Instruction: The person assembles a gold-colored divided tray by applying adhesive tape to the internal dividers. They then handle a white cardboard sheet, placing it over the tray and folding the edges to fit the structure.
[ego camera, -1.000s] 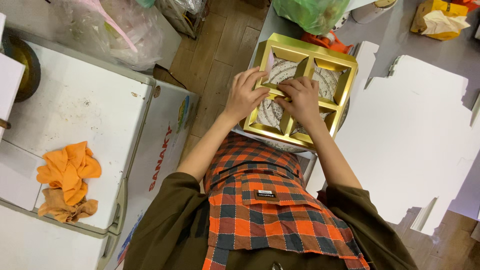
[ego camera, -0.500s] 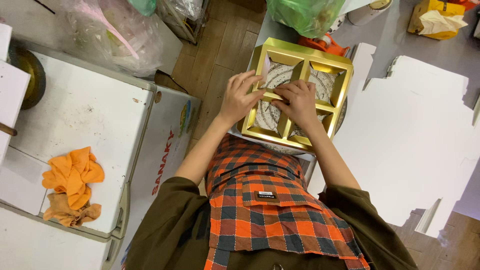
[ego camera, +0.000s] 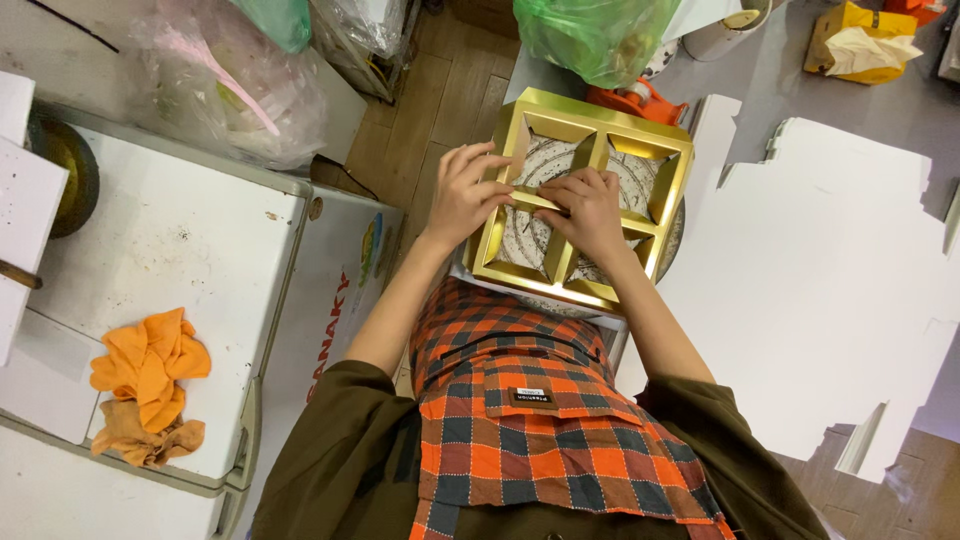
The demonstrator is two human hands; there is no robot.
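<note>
Both hands pinch the gold divider strip, left hand [ego camera: 465,195] at 9 o'clock, right hand [ego camera: 588,208] mid-box, fingers closed on it. The gold box [ego camera: 583,195] sits at 12 o'clock from the apron [ego camera: 535,410]. Best press evenly so the strip seats straight.

Count taken outward from the gold box [ego camera: 583,195]: one box, divided by a cross insert into four compartments. Two hands on its divider, left hand [ego camera: 465,195] and right hand [ego camera: 590,210]. Behind the box, one green plastic bag [ego camera: 590,35]. Far left of it, two orange cloths [ego camera: 148,385]. Right of it, flat white cardboard sheets [ego camera: 820,260], number not determinable.
</note>
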